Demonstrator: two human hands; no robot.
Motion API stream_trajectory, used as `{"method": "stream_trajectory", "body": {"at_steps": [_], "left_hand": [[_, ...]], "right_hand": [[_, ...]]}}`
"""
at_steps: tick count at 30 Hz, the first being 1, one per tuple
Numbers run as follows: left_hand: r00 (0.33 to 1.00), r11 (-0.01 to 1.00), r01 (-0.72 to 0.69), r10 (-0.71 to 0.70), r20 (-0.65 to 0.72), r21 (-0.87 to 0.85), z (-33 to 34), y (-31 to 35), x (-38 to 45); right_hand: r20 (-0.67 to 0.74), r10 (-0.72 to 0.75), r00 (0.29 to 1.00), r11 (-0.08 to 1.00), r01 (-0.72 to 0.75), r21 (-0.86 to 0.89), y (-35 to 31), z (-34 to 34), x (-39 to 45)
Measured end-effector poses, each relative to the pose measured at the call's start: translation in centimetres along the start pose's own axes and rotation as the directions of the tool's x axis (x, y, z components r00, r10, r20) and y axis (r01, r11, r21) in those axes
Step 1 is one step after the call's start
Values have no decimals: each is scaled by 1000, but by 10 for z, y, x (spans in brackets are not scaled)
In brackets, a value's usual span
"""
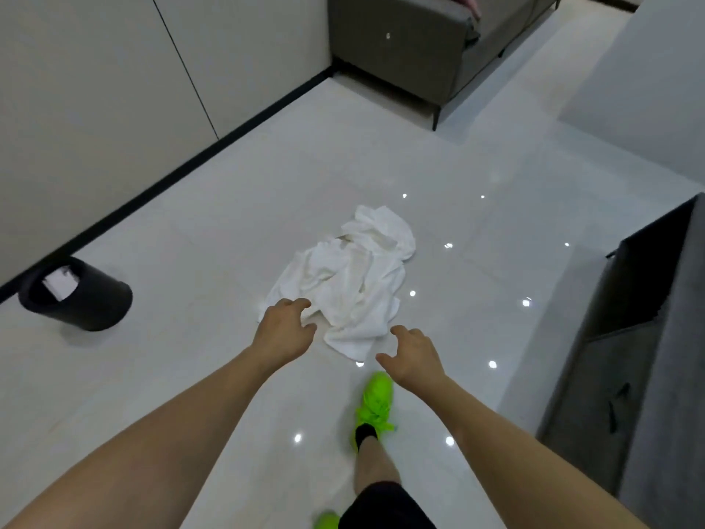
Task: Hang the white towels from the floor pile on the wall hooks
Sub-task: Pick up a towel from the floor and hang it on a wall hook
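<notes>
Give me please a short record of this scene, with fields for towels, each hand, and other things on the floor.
towels: white towel pile, crumpled on the glossy floor
left hand: reaching toward the pile's near edge, fingers loosely curled, no grip on anything
right hand: reaching, spread, holding nothing
other things: black bin by the wall; green shoe stepping forward
wall hooks: not in view

A home, by the look of it a living area: glossy white tiled floor (477,192) under both hands, a grey upholstered sofa (412,51) on thin dark legs well ahead of them, pale flat-fronted wall panels (95,89) with a black skirting strip off to the left, a small black waste bin (82,299) left of the left hand (284,330), and a dark grey cabinet (629,357) right of the right hand (414,355)
</notes>
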State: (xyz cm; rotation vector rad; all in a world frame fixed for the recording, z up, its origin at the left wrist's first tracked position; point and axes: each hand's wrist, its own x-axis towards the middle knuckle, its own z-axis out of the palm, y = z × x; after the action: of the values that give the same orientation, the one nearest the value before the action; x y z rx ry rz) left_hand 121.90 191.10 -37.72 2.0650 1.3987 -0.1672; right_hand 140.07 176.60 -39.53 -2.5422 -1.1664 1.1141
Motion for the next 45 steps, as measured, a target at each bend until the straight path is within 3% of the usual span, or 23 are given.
{"method": "stream_trajectory", "body": {"at_steps": [6, 13, 18, 25, 30, 34, 38, 40, 43, 45], "left_hand": [[986, 986, 162, -159, 56, -42, 7, 2, 104], [966, 962, 249, -239, 100, -108, 44, -17, 185], [951, 957, 272, -252, 177, -99, 107, -70, 262], [951, 971, 221, -194, 239, -95, 250, -157, 403], [951, 975, 188, -151, 271, -116, 339, -193, 485], [974, 983, 117, -86, 211, -143, 378, -204, 528], [981, 984, 89, -60, 185, -152, 396, -210, 555], [982, 986, 71, -42, 185, -149, 400, -212, 561], [984, 988, 41, -14, 179, -149, 399, -210, 564], [985, 988, 27, 0, 175, -151, 397, -209, 564]], "right_hand": [[134, 21, 991, 1000, -23, 14, -10, -10, 122], [211, 45, 976, 998, -38, -40, -14, 9, 233], [240, 111, 964, 993, -120, 22, -5, 78, 318], [247, 167, 954, 978, -193, 85, 36, 225, 469], [89, 172, 981, 969, -185, 165, 57, 284, 582], [-72, 173, 982, 967, -155, 202, 62, 293, 650], [-324, 211, 922, 968, -150, 202, 64, 290, 687], [-428, 158, 890, 985, -113, 128, 65, 280, 699], [-434, -1, 901, 997, -32, -69, 65, 262, 713], [-368, -5, 930, 995, -31, -92, 62, 252, 720]]}}
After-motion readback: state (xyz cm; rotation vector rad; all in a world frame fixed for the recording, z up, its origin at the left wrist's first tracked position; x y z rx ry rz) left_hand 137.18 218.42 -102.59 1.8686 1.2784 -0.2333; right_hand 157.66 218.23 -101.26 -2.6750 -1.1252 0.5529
